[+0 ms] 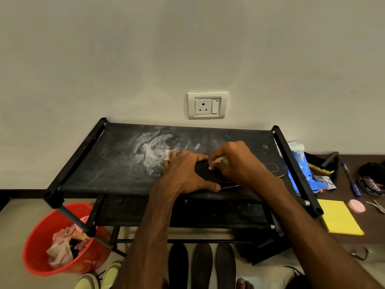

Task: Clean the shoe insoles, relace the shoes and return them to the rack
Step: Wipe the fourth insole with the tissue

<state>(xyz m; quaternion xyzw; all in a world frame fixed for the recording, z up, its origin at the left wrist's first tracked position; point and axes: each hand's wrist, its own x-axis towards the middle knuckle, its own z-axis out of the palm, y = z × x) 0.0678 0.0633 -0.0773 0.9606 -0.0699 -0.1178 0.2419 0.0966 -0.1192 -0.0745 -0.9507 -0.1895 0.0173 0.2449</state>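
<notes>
Now left hand [183, 174], grip apart, pins the insole [205, 174]; right hand [236, 161] clamps a wipe [218, 161]; tin [371, 185] reads "Cherry".

Black rack [104, 163] with whitish smears, white wipe [218, 160], red bucket [41, 236], yellow pad [339, 217], 3 dark insoles [202, 265]

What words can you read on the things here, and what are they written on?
"Cherry": on the round black tin, written sideways, a bit blurred.
Print on the blue packet: white, too blurred to read.
Print on the small grey wrapper beside it: too small to read.
On the yellow pad and the wall socket: no writing shows.
On the white wipe pinched in the right hand: no writing shows.
</notes>
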